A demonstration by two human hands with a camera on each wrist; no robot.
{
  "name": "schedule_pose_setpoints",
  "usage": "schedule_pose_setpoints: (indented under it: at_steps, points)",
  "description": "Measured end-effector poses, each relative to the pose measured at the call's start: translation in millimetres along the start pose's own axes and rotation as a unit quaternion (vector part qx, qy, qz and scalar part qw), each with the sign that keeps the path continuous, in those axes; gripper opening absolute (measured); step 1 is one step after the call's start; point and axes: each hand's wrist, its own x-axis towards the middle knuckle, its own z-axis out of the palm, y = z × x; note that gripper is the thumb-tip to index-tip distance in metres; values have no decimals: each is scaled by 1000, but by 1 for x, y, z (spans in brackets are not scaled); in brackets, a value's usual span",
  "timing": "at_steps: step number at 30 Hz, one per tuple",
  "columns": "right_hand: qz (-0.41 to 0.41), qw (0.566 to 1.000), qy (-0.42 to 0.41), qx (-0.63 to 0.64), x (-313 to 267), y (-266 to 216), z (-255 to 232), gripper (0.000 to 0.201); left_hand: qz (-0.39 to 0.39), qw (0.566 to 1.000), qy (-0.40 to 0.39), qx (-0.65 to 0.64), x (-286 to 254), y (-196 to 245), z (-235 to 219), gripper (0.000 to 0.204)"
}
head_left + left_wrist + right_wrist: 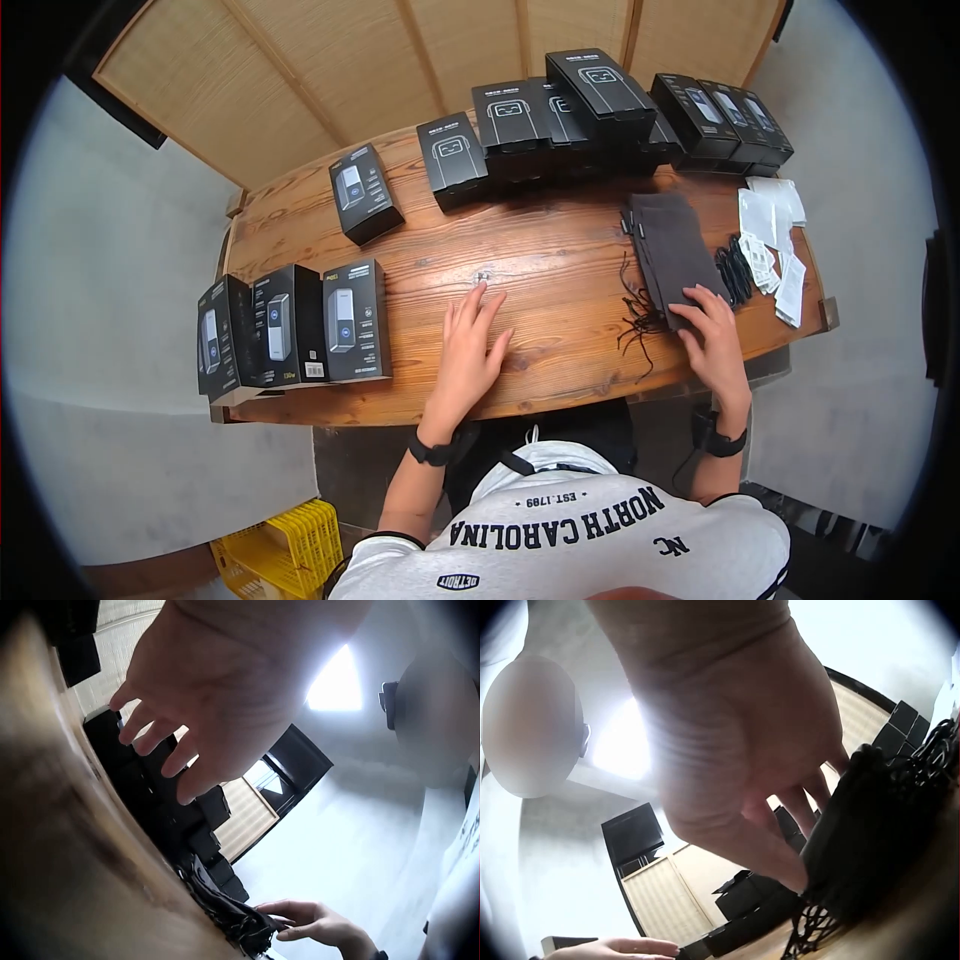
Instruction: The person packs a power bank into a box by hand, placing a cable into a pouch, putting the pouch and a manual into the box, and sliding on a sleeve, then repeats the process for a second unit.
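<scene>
Dark-grey pouches at rt of table in head view, R hand resting loosely on near end, L hand w/ fingers spread, nothing held. L-wrist cam: palm empty, fingers apart; R-wrist cam: thumb against pouches, fingers relaxed.

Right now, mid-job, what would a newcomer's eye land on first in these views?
Probably the black smiley-face boxes along the far side of the wooden table, with one raised above its neighbours. Next might come the three upright device boxes at the table's near left, each picturing a silvery gadget. Then the dark drawstring pouches on the right, where the right grip touches their near end.
</scene>
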Motion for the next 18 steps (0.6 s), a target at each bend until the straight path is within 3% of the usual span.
schedule_pose_setpoints:
  at_steps: [6, 8, 9, 14, 15, 18]
  points:
    - [10, 1000, -1, -6, 11, -4, -5, 25, 13, 999, 2, -50, -16, 5, 3, 45]
    - [39, 996, -82, -16, 16, -6, -11, 30, 15, 998, 7, -57, -19, 6, 3, 44]
    - [37, 996, -76, -19, 22, -8, -14, 30, 13, 998, 9, -64, -21, 6, 2, 44]
    - [-72, 996, 37, 43, 98, -17, -34, 58, 24, 997, 32, -68, -30, 10, 2, 44]
    - [-47, 994, 61, 76, 120, -24, -36, 67, 28, 997, 33, -68, -31, 11, 3, 44]
    - [-40, 987, 157, -7, 196, -12, -15, 95, 33, 994, 45, -97, -33, 13, 7, 45]
